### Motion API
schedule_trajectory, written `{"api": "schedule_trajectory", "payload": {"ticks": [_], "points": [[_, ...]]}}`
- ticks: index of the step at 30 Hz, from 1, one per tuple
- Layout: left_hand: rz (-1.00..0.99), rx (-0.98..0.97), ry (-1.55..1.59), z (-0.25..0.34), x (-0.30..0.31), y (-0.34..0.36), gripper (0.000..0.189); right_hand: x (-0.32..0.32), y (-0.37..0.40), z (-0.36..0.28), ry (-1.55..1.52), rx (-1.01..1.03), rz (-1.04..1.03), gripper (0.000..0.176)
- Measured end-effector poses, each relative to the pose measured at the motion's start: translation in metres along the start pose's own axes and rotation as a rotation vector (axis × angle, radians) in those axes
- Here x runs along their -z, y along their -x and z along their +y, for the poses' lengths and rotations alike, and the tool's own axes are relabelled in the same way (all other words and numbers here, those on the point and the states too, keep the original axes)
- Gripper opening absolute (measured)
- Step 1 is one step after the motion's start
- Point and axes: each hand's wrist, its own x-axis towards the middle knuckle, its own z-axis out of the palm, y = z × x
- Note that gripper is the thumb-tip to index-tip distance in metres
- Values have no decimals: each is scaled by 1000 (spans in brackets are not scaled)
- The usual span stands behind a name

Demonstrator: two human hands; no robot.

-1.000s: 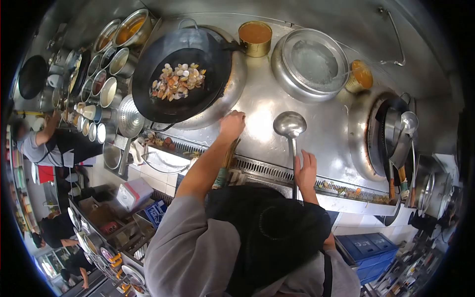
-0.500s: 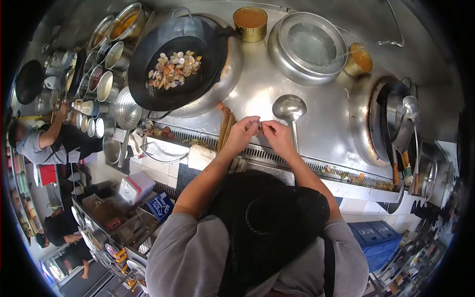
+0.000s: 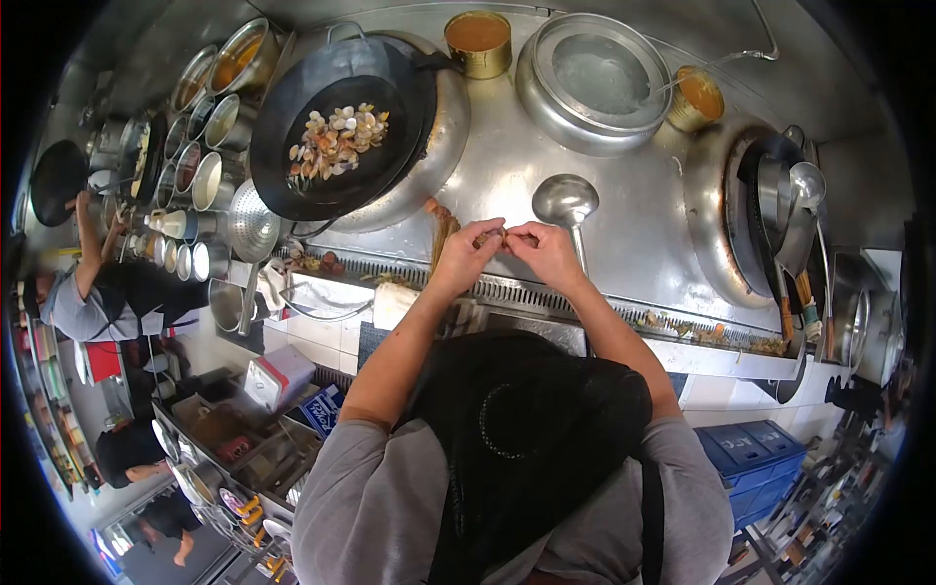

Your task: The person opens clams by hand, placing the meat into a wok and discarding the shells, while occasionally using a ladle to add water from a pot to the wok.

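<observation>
My left hand (image 3: pixel 472 255) and my right hand (image 3: pixel 544 253) meet over the steel cooktop (image 3: pixel 634 224) near its front edge. Their fingers are pinched around something small, too covered by the fingertips to identify. Just beyond my right hand lies a steel ladle (image 3: pixel 565 201), its handle running toward me behind that hand. Beside my left hand stands a bamboo wok brush (image 3: pixel 444 234), partly behind it. To the far left, a black wok (image 3: pixel 278 190) tilts on a burner with a heap of clams (image 3: pixel 339 142) in it.
At the back are two cans (image 3: pixel 478 44) (image 3: pixel 696 97) with orange contents and a steel pot (image 3: pixel 595 83) of water. Another burner with a wok (image 3: pixel 741 214) is right. A perforated strainer (image 3: pixel 255 222) and seasoning bowls (image 3: pixel 207 180) are left, near a co-worker (image 3: pixel 88 292).
My hands stay together and shift only slightly, with the fingers still pinched. My view has turned a little. At far left, the co-worker's arm has moved toward a dark pan.
</observation>
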Motion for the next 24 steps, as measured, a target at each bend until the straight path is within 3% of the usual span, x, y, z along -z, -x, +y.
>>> {"api": "schedule_trajectory", "payload": {"ticks": [9,24], "points": [[-9,-2,-45,2,3,2,34,5,0,-10,34,-9,-39,20],[-5,26,-129,13,-2,7,28,-12,8,-8,294,213,67,18]]}}
